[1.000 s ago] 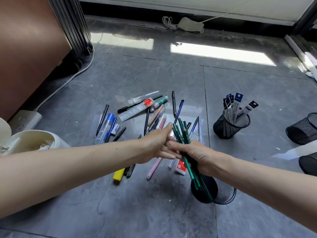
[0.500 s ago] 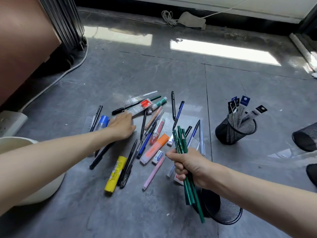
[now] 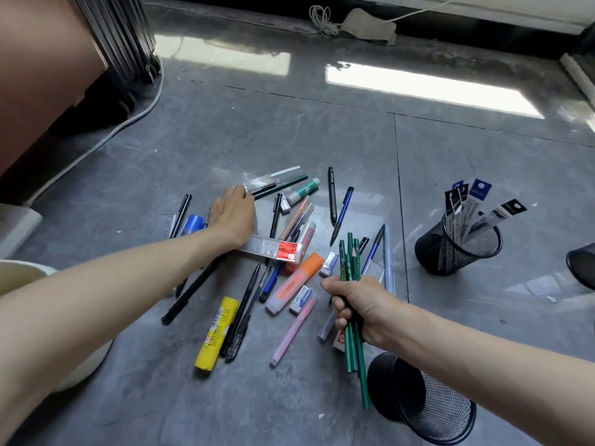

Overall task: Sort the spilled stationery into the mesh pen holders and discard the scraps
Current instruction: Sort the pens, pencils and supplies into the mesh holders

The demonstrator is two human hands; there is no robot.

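Grey floor (image 3: pixel 289 130) bears scattered pens (image 3: pixel 332 196), mesh holders (image 3: pixel 450 255), perhaps paper scraps (image 3: pixel 321 415).

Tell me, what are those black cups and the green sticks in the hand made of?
The black cups look like matte black metal wire mesh: light shows through the fine weave. The green sticks, gripped by the right hand, seem to be painted wooden pencils: glossy green coat, sharpened tips, though bare wood is hard to make out.
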